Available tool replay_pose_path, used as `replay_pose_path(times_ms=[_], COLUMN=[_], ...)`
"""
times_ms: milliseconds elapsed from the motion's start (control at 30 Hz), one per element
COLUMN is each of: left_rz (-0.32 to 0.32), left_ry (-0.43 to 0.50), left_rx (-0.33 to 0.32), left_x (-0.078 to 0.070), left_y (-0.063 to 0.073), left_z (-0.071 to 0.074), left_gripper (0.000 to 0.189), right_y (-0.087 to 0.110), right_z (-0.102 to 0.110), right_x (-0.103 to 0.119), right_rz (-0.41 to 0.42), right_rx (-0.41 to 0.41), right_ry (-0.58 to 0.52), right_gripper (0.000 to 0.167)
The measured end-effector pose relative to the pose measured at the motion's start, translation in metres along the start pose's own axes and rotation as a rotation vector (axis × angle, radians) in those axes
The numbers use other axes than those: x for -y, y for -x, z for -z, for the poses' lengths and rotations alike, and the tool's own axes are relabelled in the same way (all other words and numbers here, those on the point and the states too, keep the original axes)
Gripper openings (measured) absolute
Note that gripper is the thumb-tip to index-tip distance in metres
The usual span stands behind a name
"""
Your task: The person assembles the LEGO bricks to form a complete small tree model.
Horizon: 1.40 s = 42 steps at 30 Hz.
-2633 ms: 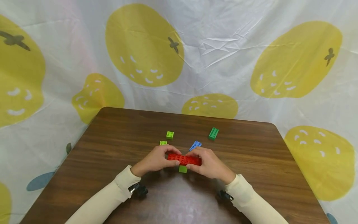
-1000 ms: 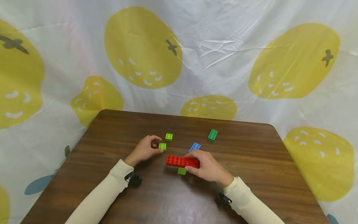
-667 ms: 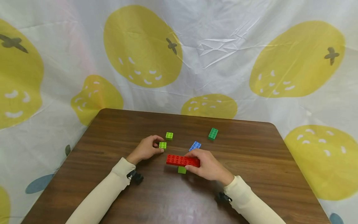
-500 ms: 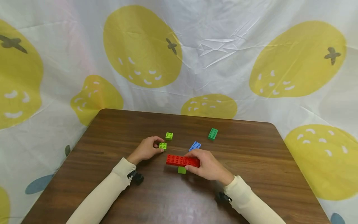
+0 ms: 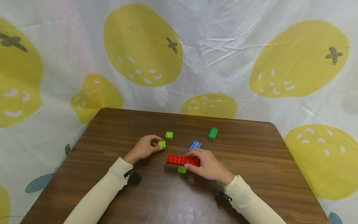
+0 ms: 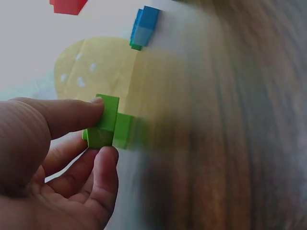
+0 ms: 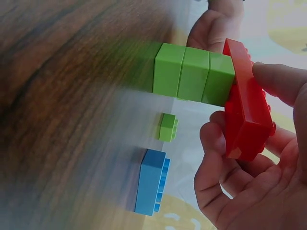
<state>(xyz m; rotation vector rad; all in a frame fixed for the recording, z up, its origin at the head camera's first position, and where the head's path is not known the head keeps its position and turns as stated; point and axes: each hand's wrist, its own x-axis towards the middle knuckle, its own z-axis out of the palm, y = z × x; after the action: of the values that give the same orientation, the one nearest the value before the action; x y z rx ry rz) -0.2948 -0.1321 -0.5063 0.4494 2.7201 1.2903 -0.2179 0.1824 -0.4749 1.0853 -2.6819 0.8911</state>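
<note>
My left hand (image 5: 143, 148) pinches a small lime-green brick (image 5: 161, 144) between thumb and fingers, left of the middle of the table. In the left wrist view the thumb presses one side of this brick (image 6: 108, 111). My right hand (image 5: 209, 165) grips the right end of a long red row of bricks (image 5: 175, 159), which shows a seam near its middle. Under the row is a stack of green bricks (image 7: 193, 74), mostly hidden from above, with only its front face (image 5: 181, 170) showing in the head view.
Another lime-green brick (image 5: 169, 135) lies just beyond my left hand. A blue brick (image 5: 195, 145) lies behind the red row, partly covered by my right hand. Farther back is a dark green brick (image 5: 213, 133). A patterned cloth (image 5: 218, 56) hangs behind the table (image 5: 251, 140).
My left hand has left the red row and moved left to the lime-green brick, which it now pinches and has shifted slightly. My right hand stays on the red row.
</note>
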Motion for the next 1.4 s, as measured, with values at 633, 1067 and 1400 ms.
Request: replay_pose_path(times_ms=[633,1067,1400], left_rz=[-0.220,-0.277,-0.303], left_ry=[0.116,0.118,0.126], left_rx=[0.062,0.133,0.154], left_x=[-0.058,-0.070,-0.067], left_y=[0.035,0.045,0.046], left_z=[0.006,-0.002,-0.010], left_gripper=[0.039,0.037,0.035], right_y=[0.000,0.000,0.000], right_z=[-0.001,-0.002,-0.002], right_x=[0.001,-0.002,-0.002], right_rz=[0.000,0.000,-0.016], right_rx=[0.006,0.000,0.017], right_ry=[-0.041,-0.047,-0.053], right_gripper=[0.026,0.024,0.026])
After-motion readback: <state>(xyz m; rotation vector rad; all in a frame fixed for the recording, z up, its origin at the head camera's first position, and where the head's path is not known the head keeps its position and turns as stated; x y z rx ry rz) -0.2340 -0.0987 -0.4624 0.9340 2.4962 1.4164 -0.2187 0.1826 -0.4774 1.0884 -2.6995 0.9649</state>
